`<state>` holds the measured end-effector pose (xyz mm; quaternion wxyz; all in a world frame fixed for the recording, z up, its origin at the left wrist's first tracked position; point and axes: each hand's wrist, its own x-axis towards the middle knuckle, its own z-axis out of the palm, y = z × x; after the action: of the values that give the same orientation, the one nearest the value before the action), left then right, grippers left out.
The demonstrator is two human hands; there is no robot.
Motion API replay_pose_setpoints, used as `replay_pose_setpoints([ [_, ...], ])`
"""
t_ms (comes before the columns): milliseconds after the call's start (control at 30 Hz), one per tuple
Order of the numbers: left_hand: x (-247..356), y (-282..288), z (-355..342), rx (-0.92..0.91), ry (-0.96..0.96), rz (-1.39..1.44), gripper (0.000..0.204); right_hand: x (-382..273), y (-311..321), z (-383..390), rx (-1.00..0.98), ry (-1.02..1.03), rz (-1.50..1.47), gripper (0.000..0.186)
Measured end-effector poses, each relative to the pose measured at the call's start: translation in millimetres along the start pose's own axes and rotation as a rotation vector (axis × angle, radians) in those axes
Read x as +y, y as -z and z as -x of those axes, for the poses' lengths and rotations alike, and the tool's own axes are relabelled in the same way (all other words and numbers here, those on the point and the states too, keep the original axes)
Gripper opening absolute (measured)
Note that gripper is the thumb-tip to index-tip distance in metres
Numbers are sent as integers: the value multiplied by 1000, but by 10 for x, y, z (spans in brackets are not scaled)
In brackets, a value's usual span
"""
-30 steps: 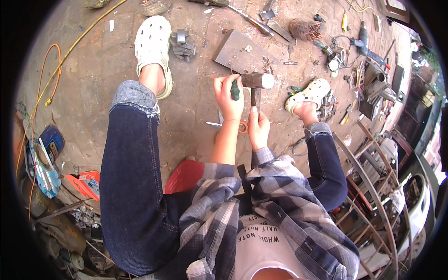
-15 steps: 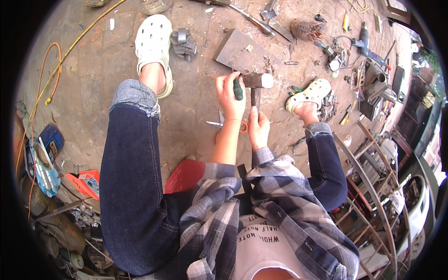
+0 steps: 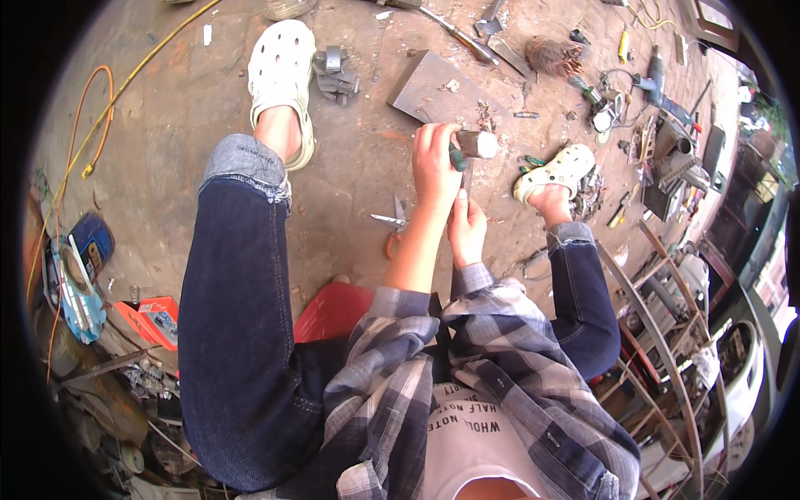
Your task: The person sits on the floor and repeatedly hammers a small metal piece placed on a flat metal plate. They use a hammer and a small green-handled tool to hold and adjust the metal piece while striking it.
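Observation:
My right hand (image 3: 467,232) is closed round the handle of a hammer, its head (image 3: 478,144) up and away from me, the striking face pale and worn. My left hand (image 3: 435,167) is closed on a tool with a dark green handle (image 3: 457,157), held right against the left end of the hammer head; the tool's other end is hidden. Beyond both hands a flat metal block (image 3: 442,87) lies on the ground with scraps on it. Scissors with orange handles (image 3: 394,223) lie open beside my left forearm, partly covered by it.
My feet in pale clogs (image 3: 282,67) stand on either side. Farther off are a dark metal piece (image 3: 336,75), a long screwdriver (image 3: 462,37), a rusty coil (image 3: 554,57) and a power tool (image 3: 656,79). A metal frame (image 3: 667,333) stands right; an orange box (image 3: 150,321) lies left.
My left hand has moved right with the green-handled tool, bringing it against the hammer head and covering part of it. The hammer has shifted slightly right. More of the scissors' blades shows.

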<state>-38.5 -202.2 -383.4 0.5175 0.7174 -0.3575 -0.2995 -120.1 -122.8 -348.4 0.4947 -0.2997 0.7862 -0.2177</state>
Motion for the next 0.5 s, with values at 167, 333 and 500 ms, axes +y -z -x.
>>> replay_pose_setpoints([
  [167,26,-43,4,-34,43,8,16,104,91,-75,-17,21,28,42],
  [333,22,-47,-5,-34,53,-29,14,-23,55,-22,-18,-25,-46,43],
  [500,61,-43,-32,-29,36,-57,12,-8,29,-29,-2,5,-85,42],
])
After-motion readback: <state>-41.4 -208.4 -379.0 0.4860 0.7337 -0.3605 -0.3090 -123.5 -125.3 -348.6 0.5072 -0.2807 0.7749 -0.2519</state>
